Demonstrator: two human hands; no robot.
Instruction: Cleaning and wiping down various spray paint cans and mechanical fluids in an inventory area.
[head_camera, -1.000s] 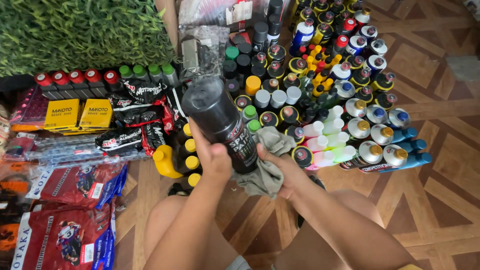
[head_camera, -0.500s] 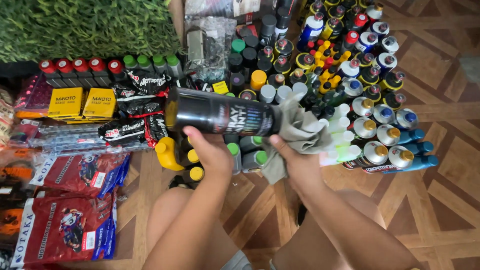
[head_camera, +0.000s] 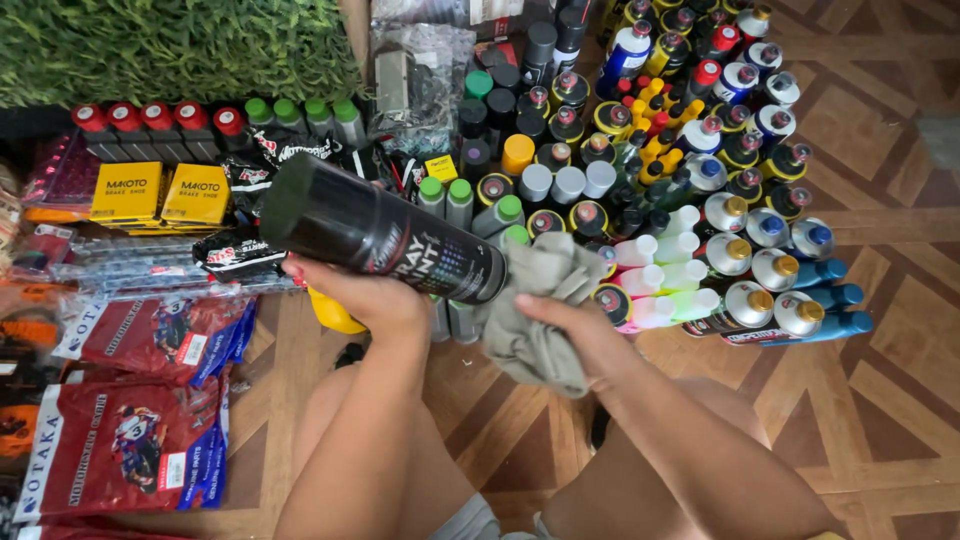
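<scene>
My left hand (head_camera: 365, 295) grips a black spray can (head_camera: 385, 232) from below, holding it almost level with its cap end pointing left. My right hand (head_camera: 575, 335) holds a grey-green cloth (head_camera: 540, 300) bunched against the can's right end, which the cloth hides. Both hands are raised above my knees (head_camera: 330, 400), over a wooden parquet floor (head_camera: 880, 400). Beneath the can stand green-capped and yellow-capped cans (head_camera: 460, 195).
Several spray cans and bottles (head_camera: 700, 200) with coloured caps crowd the floor ahead and to the right. Yellow boxes (head_camera: 160, 190), red-capped bottles (head_camera: 150, 120) and red packets (head_camera: 130, 450) lie at the left. An artificial grass panel (head_camera: 170, 45) stands behind them.
The black can has tipped from upright to lying nearly level, cap end left. My right hand with the cloth has moved onto the can's right end.
</scene>
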